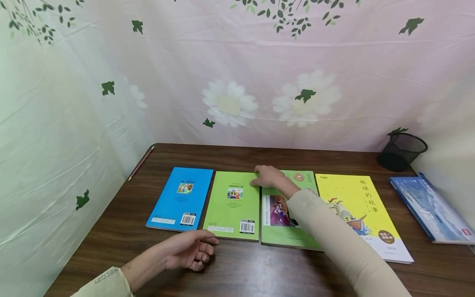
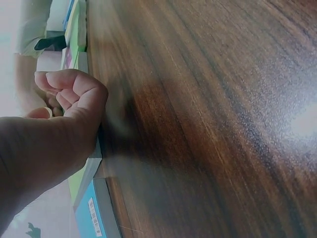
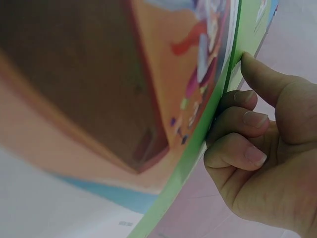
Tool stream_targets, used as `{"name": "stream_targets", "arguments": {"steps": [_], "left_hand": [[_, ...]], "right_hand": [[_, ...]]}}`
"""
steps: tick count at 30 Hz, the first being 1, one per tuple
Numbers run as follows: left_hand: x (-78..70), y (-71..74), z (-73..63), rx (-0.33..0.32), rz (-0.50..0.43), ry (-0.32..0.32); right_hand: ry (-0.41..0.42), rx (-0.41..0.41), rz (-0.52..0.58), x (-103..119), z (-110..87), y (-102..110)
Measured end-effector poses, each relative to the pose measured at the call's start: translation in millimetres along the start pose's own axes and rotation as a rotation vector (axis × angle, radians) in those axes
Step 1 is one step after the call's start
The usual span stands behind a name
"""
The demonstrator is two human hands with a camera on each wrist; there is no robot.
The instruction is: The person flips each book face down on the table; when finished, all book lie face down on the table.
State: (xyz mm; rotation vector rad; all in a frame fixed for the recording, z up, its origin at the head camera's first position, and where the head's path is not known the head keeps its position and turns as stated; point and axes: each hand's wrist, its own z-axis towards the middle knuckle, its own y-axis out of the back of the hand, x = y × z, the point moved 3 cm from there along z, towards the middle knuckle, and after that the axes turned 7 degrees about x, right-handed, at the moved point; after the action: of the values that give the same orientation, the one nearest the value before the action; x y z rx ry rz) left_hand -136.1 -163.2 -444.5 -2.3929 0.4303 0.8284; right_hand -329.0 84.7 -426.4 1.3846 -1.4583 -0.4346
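Note:
Four thin books lie in a row on the dark wooden table: a blue one (image 1: 180, 198), a lime-green one (image 1: 233, 206), a green one with a picture of a figure in a purple dress (image 1: 272, 233), and a yellow one with a sailing ship (image 1: 343, 187). At the top edges of the two green books, my right hand (image 1: 272, 177) touches them, thumb toward the lime-green cover. Its fingers (image 3: 237, 148) look bent beside the green book's edge in the right wrist view. My left hand (image 1: 189, 250) hangs loosely curled, holding nothing, just in front of the blue and lime-green books.
Further right lies a book with a blue-and-white cover (image 1: 432, 208). Behind it stands a black mesh pen holder (image 1: 402, 150). A pencil (image 1: 141, 163) lies along the table's left edge. Printed fabric (image 1: 237, 62) hangs behind the table and at its sides.

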Motion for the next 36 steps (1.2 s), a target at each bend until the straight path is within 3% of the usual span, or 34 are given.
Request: {"name": "stream_targets", "arguments": {"steps": [14, 36], "left_hand": [[-0.4, -0.1, -1.4, -0.025, -0.003, 0.008], [-0.3, 2.4, -1.8, -0.106, 0.03, -0.034]], "right_hand": [[0.007, 0.011, 0.022, 2.6, 0.8, -0.9], [0.002, 0.013, 0.021, 6.4, 0.8, -2.5]]}}
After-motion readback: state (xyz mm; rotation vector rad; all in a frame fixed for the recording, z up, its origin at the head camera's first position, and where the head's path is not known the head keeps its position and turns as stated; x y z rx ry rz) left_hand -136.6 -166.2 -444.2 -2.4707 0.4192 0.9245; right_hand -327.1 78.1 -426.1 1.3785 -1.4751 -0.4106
